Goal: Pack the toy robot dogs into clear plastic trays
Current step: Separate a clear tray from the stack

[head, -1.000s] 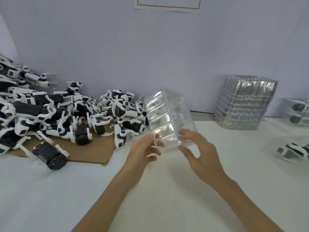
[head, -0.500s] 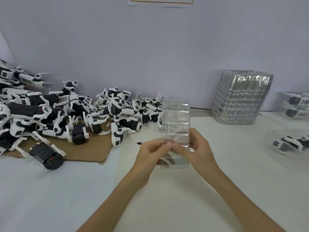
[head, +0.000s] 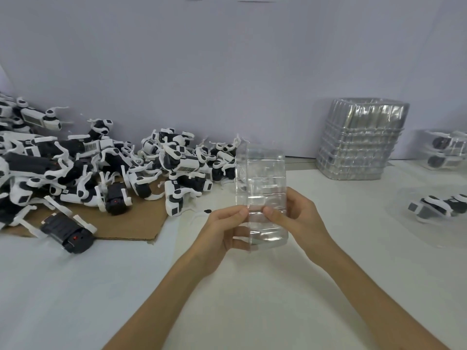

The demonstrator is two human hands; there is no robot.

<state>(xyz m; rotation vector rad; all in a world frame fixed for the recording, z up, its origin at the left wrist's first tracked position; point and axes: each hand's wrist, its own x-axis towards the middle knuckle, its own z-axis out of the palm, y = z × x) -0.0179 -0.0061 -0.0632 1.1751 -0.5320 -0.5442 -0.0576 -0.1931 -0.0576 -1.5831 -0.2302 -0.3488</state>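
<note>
- Clear tray (head: 261,188) held upright above the table (head: 227,294), long side vertical. It is empty, with no dog loaded yet.
- Left hand (head: 222,231) grips the tray's lower left edge, thumb on the near face and fingers curled behind.
- Right hand (head: 300,221) mirrors it on the tray's lower right edge.
- The thumbs almost meet on one rib. Probably prising the shell open or checking it before loading.
- Forearms come in from below the tray, wrists converging.
- Pile of toy robot dogs (head: 177,168) lies left of the tray, on a cardboard sheet (head: 141,223), within easy reach.
- Stack of empty trays (head: 361,142) stands right of the tray, farther back and well apart.
- Lone dog under clear plastic (head: 439,205) sits farther right of the tray.
</note>
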